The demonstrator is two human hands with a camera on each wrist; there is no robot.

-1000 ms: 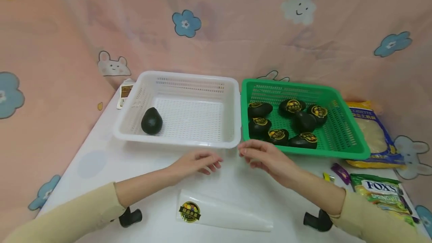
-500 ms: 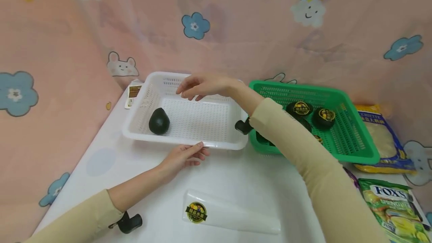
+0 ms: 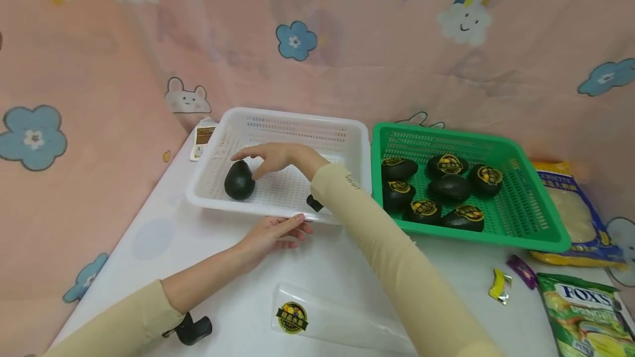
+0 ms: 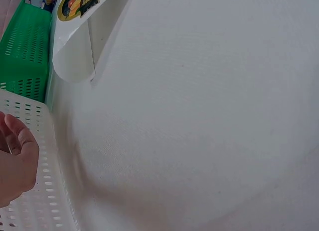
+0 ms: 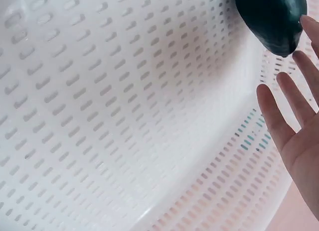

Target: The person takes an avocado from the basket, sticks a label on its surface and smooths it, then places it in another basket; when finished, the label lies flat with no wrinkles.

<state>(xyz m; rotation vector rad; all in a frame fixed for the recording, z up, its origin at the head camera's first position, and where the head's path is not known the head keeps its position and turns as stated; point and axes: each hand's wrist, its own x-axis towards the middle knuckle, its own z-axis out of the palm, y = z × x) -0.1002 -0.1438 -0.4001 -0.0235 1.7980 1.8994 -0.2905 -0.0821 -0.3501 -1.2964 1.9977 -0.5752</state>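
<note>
The lone avocado [image 3: 239, 180] lay in the front-left corner of the white basket [image 3: 347, 125], w/ the right hand [image 3: 270, 157] over it, arm crossing the basket from the right. Fingers [image 5: 279, 114] were spread and straight in the right wrist view, tips right at the fruit's dark skin [image 5: 271, 17] but not wrapped round it; cannot tell if they actually touched. Looked like a reach shaped for a top grab, hand kept wide to fit over the fruit.

The left hand [image 3: 273, 231] rested flat on the worktop [image 3: 149, 236] w/ fingertips against the basket's near rim, holding nothing. Prob. there to steady the light basket so it wouldn't slide while the other arm worked inside.

Further out: the green basket [image 3: 545, 219] just right of the white one held seven more avocados, most w/ yellow stickers. A clear bag w/ the same sticker [image 3: 291, 317] lay flat near the front edge. Candy packs [image 3: 580, 307] and two small wrappers sat at far right, a small card [image 3: 202, 139] behind the white basket's left corner.

Vs. half a sec earlier: the right hand had been up over the back middle of the white basket, well clear of the fruit; it had dropped and swung left onto it. Left hand barely shifted. The avocado itself hadn't moved in the basket.
</note>
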